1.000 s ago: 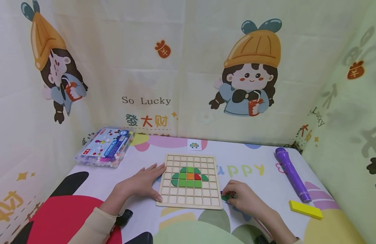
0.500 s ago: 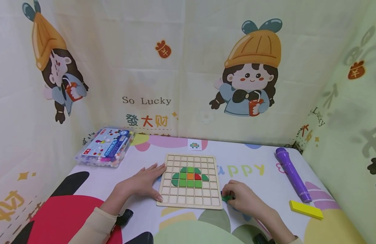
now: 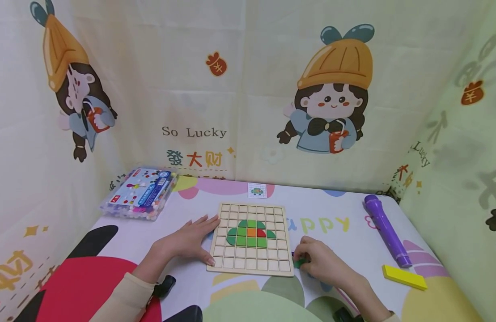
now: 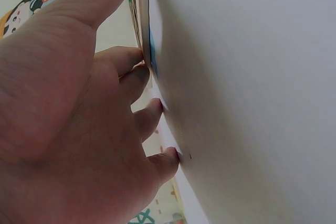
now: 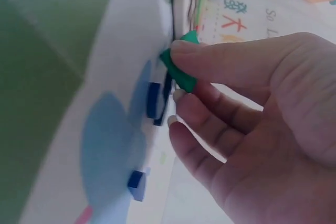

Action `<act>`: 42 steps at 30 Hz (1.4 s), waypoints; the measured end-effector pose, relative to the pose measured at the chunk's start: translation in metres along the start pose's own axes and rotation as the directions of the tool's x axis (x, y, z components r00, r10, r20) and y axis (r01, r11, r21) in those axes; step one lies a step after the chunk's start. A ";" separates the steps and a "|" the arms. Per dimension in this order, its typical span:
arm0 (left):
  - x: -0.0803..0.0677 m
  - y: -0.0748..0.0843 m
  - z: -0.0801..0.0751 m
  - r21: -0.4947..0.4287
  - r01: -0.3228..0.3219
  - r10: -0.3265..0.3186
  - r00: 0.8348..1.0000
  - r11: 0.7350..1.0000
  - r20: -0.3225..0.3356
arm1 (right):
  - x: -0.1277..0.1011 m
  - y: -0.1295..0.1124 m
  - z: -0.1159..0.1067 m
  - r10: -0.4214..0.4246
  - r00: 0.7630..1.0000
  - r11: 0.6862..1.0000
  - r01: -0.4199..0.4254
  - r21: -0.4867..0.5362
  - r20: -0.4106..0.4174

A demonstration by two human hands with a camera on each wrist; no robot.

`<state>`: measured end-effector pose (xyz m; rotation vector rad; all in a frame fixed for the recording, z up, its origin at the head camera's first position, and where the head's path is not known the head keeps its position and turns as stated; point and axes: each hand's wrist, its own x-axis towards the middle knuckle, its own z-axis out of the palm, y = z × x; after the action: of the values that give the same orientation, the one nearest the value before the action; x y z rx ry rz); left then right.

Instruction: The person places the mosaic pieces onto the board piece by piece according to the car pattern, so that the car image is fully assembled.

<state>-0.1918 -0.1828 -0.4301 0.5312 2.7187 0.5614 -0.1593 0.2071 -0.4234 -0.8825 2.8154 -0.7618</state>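
A wooden grid board (image 3: 245,265) lies flat on the table. Near its middle, green squares and rounded green pieces sit in the cells with an orange square (image 3: 251,232) and a red piece (image 3: 261,233). My left hand (image 3: 190,241) has its fingers spread, with thumb and fingertips touching the board's left edge. Just off the right edge, my right hand (image 3: 321,260) pinches a small green piece (image 5: 182,72) between thumb and fingers. Below that hand in the right wrist view, blue blocks (image 5: 154,100) lie on the table. The right fingers partly hide the green piece.
A small pattern card (image 3: 257,191) lies behind the board. At the back left sits a clear box (image 3: 141,192) of colourful parts. To the right are a purple microphone-shaped object (image 3: 386,231) and a yellow bar (image 3: 404,277). Printed cloth walls enclose the table.
The green piece has turned slightly between my right fingers. My left hand and the board stay where they were.
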 end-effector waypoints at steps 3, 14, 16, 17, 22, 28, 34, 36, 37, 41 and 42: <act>0.000 0.000 0.000 0.001 0.007 -0.007 1.000 1.000 0.003 | 0.000 -0.002 -0.005 -0.026 1.000 1.000 0.026 0.016 -0.002; 0.000 0.000 0.001 -0.008 0.005 -0.005 1.000 1.000 0.008 | 0.025 -0.014 0.001 -0.040 0.996 0.996 0.046 0.077 -0.085; 0.001 -0.001 0.002 -0.003 0.008 -0.008 1.000 1.000 0.009 | 0.033 -0.016 0.005 -0.057 0.992 0.996 0.065 0.067 -0.117; 0.001 -0.001 0.002 -0.001 0.010 -0.010 1.000 1.000 0.009 | 0.037 -0.018 0.007 -0.062 0.989 0.996 0.071 0.060 -0.135; 0.002 -0.002 0.002 0.003 0.003 -0.003 1.000 1.000 0.002 | 0.055 -0.023 0.015 -0.050 0.982 0.999 0.051 -0.001 -0.182; 0.001 -0.001 0.000 0.002 0.007 -0.007 1.000 1.000 0.006 | 0.062 -0.026 0.020 -0.038 0.990 0.998 0.032 -0.045 -0.137; 0.002 0.001 -0.001 0.007 0.016 -0.016 1.000 1.000 -0.001 | 0.055 -0.025 0.018 -0.083 0.990 0.997 0.082 -0.015 -0.111; 0.002 0.001 -0.002 0.009 0.015 -0.015 1.000 1.000 0.000 | 0.054 -0.024 0.018 -0.090 0.991 0.996 0.090 -0.004 -0.104; 0.002 0.002 -0.001 0.005 0.014 -0.014 1.000 1.000 0.001 | 0.053 -0.023 0.018 -0.090 0.991 0.996 0.090 0.001 -0.103; 0.002 0.001 -0.001 0.005 0.019 -0.019 1.000 1.000 0.005 | 0.054 -0.021 0.020 -0.075 0.991 0.997 0.071 -0.041 -0.108; 0.002 0.001 0.000 0.003 0.018 -0.018 1.000 1.000 0.006 | 0.055 -0.021 0.021 -0.071 0.991 0.996 0.065 -0.054 -0.111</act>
<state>-0.1934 -0.1815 -0.4297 0.5072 2.7161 0.5508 -0.1891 0.1526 -0.4281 -0.9784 2.9279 -0.7759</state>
